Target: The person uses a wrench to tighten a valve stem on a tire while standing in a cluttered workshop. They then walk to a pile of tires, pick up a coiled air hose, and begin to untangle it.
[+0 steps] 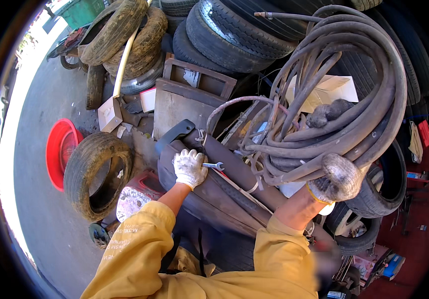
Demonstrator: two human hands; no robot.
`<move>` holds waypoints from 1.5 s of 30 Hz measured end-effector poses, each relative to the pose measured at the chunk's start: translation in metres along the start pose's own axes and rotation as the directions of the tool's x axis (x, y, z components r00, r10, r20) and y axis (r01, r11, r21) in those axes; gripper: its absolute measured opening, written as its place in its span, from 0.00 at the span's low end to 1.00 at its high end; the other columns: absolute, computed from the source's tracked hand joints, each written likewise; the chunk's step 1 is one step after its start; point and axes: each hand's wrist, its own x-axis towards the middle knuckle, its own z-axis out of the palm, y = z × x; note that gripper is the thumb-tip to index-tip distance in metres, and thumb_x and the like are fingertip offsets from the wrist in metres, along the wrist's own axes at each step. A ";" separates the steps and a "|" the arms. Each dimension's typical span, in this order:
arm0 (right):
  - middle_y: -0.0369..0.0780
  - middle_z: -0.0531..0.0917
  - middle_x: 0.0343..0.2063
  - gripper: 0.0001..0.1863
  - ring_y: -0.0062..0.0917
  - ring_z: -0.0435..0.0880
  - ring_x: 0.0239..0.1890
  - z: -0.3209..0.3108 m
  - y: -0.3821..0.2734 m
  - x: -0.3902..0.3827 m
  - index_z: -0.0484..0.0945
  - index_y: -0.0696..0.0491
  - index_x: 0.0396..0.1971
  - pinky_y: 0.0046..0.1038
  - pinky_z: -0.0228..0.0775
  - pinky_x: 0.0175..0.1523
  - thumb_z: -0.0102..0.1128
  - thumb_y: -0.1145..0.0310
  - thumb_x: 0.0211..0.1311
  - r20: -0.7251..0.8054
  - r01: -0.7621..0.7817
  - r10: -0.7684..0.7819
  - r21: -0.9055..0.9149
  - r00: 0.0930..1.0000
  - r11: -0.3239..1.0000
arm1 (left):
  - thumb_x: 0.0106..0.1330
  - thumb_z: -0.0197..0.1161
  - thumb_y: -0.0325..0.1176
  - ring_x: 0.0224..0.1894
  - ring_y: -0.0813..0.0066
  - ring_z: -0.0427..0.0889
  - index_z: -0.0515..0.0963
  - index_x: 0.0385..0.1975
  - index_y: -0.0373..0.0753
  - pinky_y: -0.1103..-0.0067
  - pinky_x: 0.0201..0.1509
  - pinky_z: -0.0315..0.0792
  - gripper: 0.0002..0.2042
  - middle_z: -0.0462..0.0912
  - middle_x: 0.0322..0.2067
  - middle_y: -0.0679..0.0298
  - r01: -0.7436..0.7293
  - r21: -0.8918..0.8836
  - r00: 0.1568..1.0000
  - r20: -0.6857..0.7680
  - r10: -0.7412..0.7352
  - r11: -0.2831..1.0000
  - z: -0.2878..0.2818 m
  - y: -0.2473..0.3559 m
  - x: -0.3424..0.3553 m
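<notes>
My left hand (189, 168), in a white work glove, is closed around an open-end wrench (215, 166), whose jaw sticks out to the right of the fist. Beneath that hand lies a long dark padded piece like a seat back (214, 204), with a dark handle-like part (175, 133) at its far end. My right hand (339, 178), in a dirty grey-white glove, is wrapped round the lower part of a big coil of thick grey hose (344, 142). The hose's metal end (262, 14) points left at the top of the coil. A dark grey wad (328, 113) rests inside the coil.
Stacked tyres (234, 35) stand behind the hose. On the left are a single worn tyre (82, 172) and a red basin (57, 154). Wooden frames (174, 107), a white pole (125, 62) and a small carton (109, 115) lie farther off. More tyres (356, 234) sit on the right.
</notes>
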 end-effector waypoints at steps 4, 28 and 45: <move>0.50 0.77 0.43 0.46 0.40 0.79 0.42 -0.005 -0.065 -0.024 0.61 0.58 0.63 0.42 0.75 0.49 0.67 0.69 0.37 -0.038 0.106 -0.106 0.002 0.994 0.994 | 0.55 0.61 0.43 0.41 0.59 0.75 0.80 0.27 0.46 0.62 0.44 0.66 0.09 0.78 0.32 0.62 0.014 -0.009 0.992 0.126 -0.013 1.000 -0.003 0.003 -0.001; 0.41 0.77 0.31 0.16 0.34 0.74 0.36 -0.015 -0.068 -0.515 0.69 0.49 0.37 0.39 0.66 0.46 0.54 0.51 0.64 -0.118 -0.119 0.206 0.510 0.971 0.852 | 0.64 0.55 0.48 0.29 0.66 0.78 0.74 0.40 0.36 0.68 0.28 0.70 0.19 0.78 0.32 0.56 0.592 -0.693 0.770 0.638 -0.033 0.411 0.027 0.012 0.060; 0.31 0.73 0.29 0.18 0.22 0.70 0.35 -0.052 -0.137 -0.461 0.73 0.55 0.47 0.32 0.64 0.52 0.60 0.64 0.58 -0.622 0.347 0.038 0.486 0.782 0.802 | 0.65 0.51 0.35 0.10 0.82 0.56 0.66 0.22 0.46 0.82 0.11 0.49 0.09 0.64 0.13 0.69 0.872 -0.485 0.488 0.872 0.035 -0.065 -0.097 0.051 -0.140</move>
